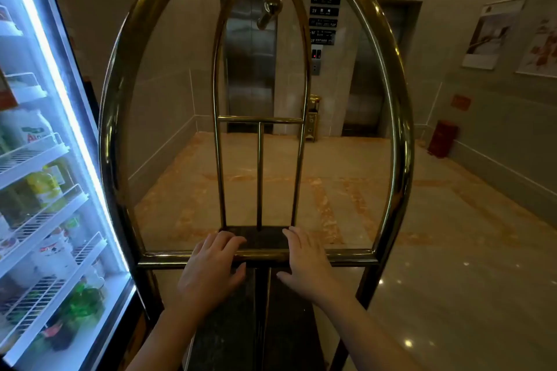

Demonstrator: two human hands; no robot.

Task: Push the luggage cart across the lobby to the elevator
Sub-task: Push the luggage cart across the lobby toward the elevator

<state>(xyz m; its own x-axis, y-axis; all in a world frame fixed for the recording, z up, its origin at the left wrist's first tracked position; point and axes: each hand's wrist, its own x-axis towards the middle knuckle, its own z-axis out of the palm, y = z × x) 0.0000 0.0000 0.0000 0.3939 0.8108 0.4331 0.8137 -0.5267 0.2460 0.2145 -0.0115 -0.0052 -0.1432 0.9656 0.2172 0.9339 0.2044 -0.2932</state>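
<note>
A brass luggage cart (116,117) with tall arched hoops fills the middle of the view, and its dark deck (262,239) carries nothing. My left hand (212,269) and my right hand (304,263) both grip the near horizontal crossbar (352,256), close together near its middle. Straight ahead through the hoops stands a steel elevator door (250,69), shut. A second elevator door (366,81) lies to its right. Between them hangs the call-button panel (316,62) under floor signs.
A lit glass-door drinks fridge (45,190) stands close on the left, almost touching the cart's left hoop. A gold ash bin (312,117) sits between the elevators. A red box (442,138) rests by the right wall, under posters (494,33). Polished marble floor (452,250) stretches ahead.
</note>
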